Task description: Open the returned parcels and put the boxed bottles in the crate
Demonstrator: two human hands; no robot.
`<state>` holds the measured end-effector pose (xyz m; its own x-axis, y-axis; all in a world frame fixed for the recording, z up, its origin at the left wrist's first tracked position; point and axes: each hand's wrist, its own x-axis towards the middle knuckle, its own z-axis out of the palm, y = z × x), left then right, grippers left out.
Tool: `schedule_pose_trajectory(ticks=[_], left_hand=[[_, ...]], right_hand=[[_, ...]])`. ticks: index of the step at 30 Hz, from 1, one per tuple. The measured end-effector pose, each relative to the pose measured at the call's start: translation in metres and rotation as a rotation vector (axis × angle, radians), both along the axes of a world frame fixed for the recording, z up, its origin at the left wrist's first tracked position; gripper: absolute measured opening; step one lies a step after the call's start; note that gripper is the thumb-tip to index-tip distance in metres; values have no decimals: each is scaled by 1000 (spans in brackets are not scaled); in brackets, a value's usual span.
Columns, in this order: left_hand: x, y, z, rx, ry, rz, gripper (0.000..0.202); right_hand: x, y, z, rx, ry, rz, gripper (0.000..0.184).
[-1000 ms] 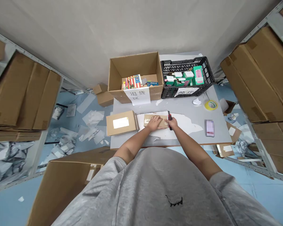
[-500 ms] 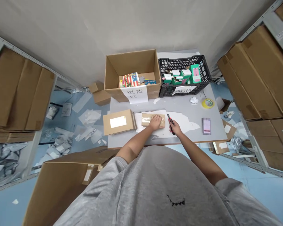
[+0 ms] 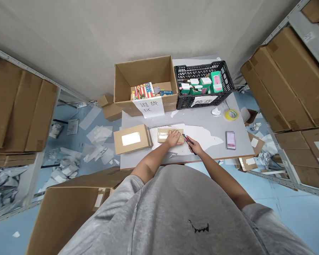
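Writing: a white paper sign [image 3: 148, 107] is hanging on the front of the open brown cardboard box [image 3: 127, 76] at the far edge of the grey surface [image 3: 218, 124], reading "退货区". The label on the black plastic crate [image 3: 202, 69] beside it is too small to read.
Left grip: the left hand [image 3: 173, 137] is lying flat and open, pressing down on the small flat brown cardboard parcel [image 3: 163, 134].
Right grip: the right hand [image 3: 195, 147] is holding a red-and-black utility knife [image 3: 188, 141], with its tip pointing at the parcel's right end, just beside it.
Parcel place: it is lying mid-surface, nearer the near edge, with a larger brown cardboard parcel [image 3: 131, 139] bearing a white label sitting just beside it, toward the left edge.
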<state>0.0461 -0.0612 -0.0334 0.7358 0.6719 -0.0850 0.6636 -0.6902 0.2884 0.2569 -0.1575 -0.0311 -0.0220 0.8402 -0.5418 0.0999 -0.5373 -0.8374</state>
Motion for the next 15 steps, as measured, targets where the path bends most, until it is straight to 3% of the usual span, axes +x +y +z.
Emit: schedule_pose_trajectory(ticks=[10, 15], left_hand=[[-3, -6, -8, 4, -53, -46, 48], [3, -4, -7, -33, -65, 62, 60]], right_hand=[[-15, -4, 1, -60, 8, -50, 71], [-14, -6, 0, -82, 12, -69, 69]])
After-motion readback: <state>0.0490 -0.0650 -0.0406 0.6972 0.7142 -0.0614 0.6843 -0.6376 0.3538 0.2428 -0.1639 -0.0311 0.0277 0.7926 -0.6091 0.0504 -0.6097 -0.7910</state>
